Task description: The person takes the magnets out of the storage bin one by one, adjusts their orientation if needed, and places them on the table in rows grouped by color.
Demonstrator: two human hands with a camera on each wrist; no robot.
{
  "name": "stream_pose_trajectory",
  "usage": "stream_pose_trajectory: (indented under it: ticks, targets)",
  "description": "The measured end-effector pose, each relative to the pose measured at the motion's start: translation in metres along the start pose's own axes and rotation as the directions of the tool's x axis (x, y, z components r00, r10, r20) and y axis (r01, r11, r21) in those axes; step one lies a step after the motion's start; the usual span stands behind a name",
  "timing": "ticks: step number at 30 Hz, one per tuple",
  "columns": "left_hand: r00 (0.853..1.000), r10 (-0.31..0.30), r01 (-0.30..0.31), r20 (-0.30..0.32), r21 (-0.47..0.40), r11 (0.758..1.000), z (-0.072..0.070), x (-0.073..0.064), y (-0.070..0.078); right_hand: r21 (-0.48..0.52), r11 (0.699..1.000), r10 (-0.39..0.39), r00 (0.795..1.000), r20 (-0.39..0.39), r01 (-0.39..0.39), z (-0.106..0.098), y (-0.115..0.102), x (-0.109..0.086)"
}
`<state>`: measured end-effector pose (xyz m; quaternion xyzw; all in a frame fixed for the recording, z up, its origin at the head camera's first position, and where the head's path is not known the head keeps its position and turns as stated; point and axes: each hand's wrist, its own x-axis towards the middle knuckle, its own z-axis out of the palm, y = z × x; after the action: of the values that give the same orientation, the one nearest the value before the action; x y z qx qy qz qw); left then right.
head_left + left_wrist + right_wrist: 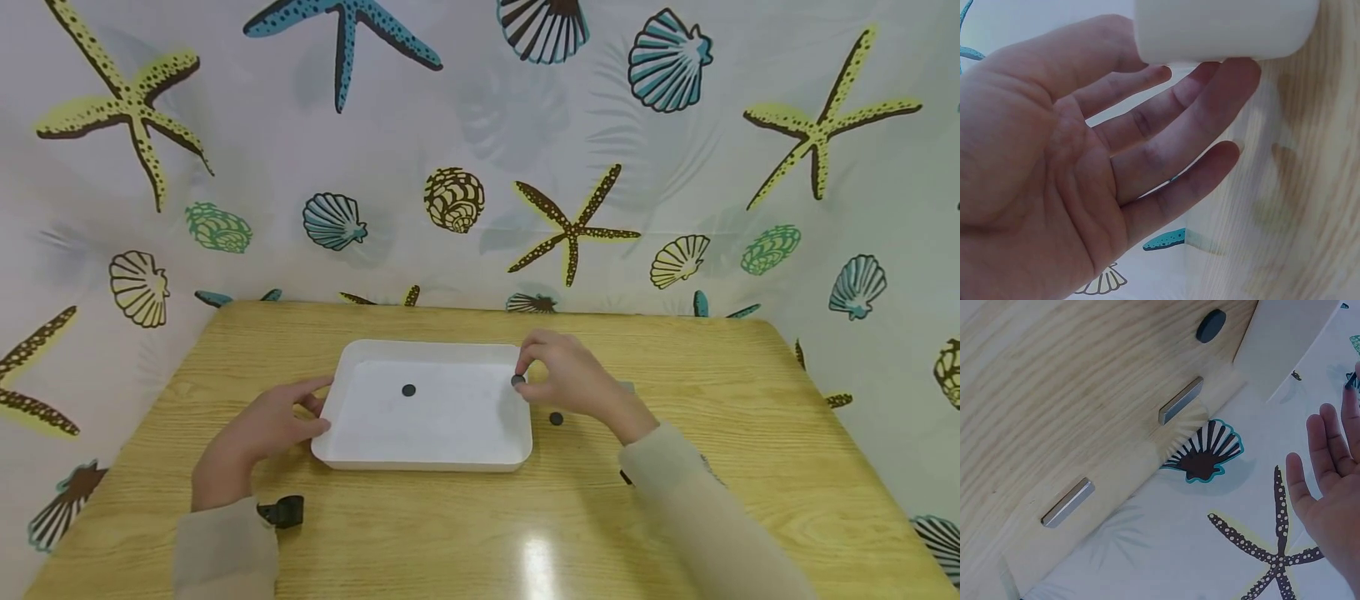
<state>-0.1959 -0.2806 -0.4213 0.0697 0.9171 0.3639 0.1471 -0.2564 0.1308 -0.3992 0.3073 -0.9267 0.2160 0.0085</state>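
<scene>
A shallow white tray (427, 466) lies on the table. Inside it, left of centre, is a small dark disc (408, 390). At the tray's left side my left hand (273, 425) rests with thumb and fingertips against the outer wall; the left wrist view has these fingers (1191, 122) loosely extended under the tray's edge (1229, 31). Over the tray's right rim, my right hand (566, 375) pinches another dark disc (518, 381) between thumb and fingers. A further dark disc (556, 418) is on the table just right of the tray, below the right hand.
Two metal bars show in the right wrist view: one bar (1180, 400) near the table disc, another bar (1067, 502) farther off. In the head view a grey piece (627, 387) peeks out behind the right wrist. A patterned curtain (480, 125) hangs behind the wooden table (420, 533).
</scene>
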Motion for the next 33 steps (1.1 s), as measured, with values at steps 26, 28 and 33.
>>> stream_pose_trajectory:
  ticks: [26, 28, 33]
  targets:
    - [1.000, -0.014, 0.014, 0.021, 0.033, 0.999, -0.004, 0.000, 0.003, -0.004, 0.989, 0.149, 0.989, -0.017, -0.149, -0.009, 0.049, -0.048]
    - [1.000, -0.003, 0.003, 0.023, 0.027, 1.000, -0.004, 0.000, 0.003, -0.009, 0.986, 0.167, 0.986, -0.013, -0.167, -0.010, 0.052, -0.053]
    - [1.000, -0.007, 0.007, 0.026, 0.015, 1.000, -0.003, 0.000, -0.001, -0.014, 0.983, 0.182, 0.983, -0.009, -0.182, -0.009, 0.057, -0.065]
